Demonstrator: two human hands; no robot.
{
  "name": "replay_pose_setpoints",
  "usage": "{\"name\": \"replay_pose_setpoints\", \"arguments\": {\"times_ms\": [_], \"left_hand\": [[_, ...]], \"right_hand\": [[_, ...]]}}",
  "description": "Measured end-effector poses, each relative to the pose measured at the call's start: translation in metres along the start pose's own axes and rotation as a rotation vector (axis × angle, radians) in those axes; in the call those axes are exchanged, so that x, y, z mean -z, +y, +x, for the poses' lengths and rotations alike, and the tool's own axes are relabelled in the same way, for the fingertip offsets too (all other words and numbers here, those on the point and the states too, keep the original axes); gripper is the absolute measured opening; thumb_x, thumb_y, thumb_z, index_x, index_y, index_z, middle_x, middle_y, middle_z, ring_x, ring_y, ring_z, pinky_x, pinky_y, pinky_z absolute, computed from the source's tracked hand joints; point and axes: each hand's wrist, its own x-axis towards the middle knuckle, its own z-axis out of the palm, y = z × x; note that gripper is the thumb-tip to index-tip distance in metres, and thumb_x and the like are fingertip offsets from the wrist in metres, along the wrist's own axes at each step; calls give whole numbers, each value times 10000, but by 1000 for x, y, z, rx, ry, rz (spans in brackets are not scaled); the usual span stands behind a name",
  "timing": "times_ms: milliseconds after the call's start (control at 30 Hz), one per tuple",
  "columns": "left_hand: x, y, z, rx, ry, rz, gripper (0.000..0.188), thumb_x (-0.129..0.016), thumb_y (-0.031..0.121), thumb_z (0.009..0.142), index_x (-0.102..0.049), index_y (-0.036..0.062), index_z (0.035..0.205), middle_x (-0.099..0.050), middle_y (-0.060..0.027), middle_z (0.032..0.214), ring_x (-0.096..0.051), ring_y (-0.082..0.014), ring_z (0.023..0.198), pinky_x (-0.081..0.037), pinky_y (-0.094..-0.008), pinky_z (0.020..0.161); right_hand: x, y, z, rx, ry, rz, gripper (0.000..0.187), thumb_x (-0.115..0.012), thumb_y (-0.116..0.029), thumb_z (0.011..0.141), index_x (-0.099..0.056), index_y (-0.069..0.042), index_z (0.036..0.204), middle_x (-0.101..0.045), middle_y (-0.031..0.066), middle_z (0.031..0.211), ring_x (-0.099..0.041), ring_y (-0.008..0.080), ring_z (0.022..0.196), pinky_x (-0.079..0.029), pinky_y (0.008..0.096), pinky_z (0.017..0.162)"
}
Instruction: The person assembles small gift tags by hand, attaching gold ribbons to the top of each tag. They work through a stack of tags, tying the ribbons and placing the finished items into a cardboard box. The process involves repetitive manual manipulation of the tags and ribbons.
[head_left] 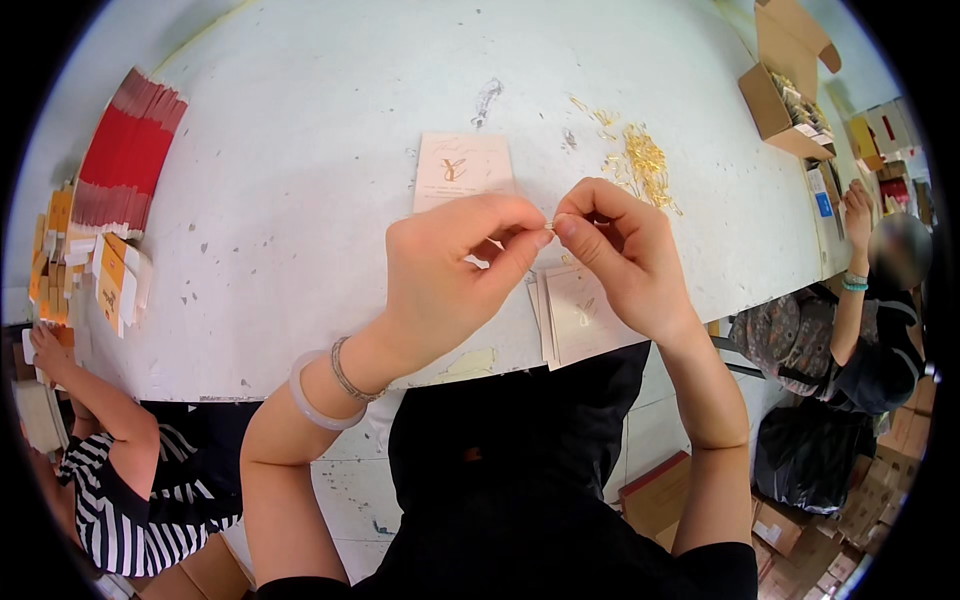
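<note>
Over the table, my left hand (455, 270) and my right hand (630, 260) meet fingertip to fingertip, both closed in a pinch. Between them a tiny gold wire piece (549, 226) shows, mostly hidden by the fingers. Just beyond my left hand lies a stack of cream cards (465, 165) with gold printing. Beneath my right hand, near the table edge, is another small pile of cream cards (588, 318), slightly fanned and partly covered. A loose heap of small gold wire pieces (645, 165) lies beyond my right hand.
The white table (300, 200) has a curved front edge. Red sleeves or packets (130, 150) and orange-and-white boxes (115, 285) sit at the left. An open cardboard box (785, 110) stands far right. One co-worker's arm (105, 400) is at left, another's (855, 270) at right.
</note>
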Motion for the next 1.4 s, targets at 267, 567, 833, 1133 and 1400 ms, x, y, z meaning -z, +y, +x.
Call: {"name": "replay_pose_setpoints", "arguments": {"times_ms": [267,567,833,1133,1400], "left_hand": [[2,-8,0,-341,32,255,119,-729,-2,746,-679,47,842,-673,-82,741,-607,-193,560,-459,-274,470],[2,-12,4,-468,8,357,151,-712,-28,757,-657,14,891,-660,-94,775,-621,-213,618,-490,-277,526],[-3,-13,3,-481,50,464,224,-694,-41,725,-633,8,936,-644,-94,822,-624,-221,670,-505,-301,540],[-1,-18,7,-578,86,488,211,-699,-29,693,-637,32,886,-595,-50,719,-578,-182,586,-466,-289,490],[-2,-18,8,-568,70,557,229,-682,-48,667,-621,24,876,-569,-54,695,-562,-190,578,-469,-292,495]], "right_hand": [[-2,-1,-3,-97,-1,194,116,-609,-84,934,-604,3,856,-548,-40,738,-430,21,678,-361,196,593],[-1,1,-2,-153,11,283,139,-602,-99,932,-599,0,835,-530,-43,716,-421,22,666,-341,196,575],[-14,-1,-3,-61,192,85,152,-597,-88,920,-587,13,808,-503,-39,653,-402,26,610,-331,203,525],[-13,-1,-1,-84,156,34,156,-603,-90,908,-586,12,792,-498,-33,633,-407,29,599,-331,210,515],[-16,5,1,0,179,-101,162,-612,-93,907,-594,23,795,-522,0,596,-411,43,548,-336,228,481]]}}
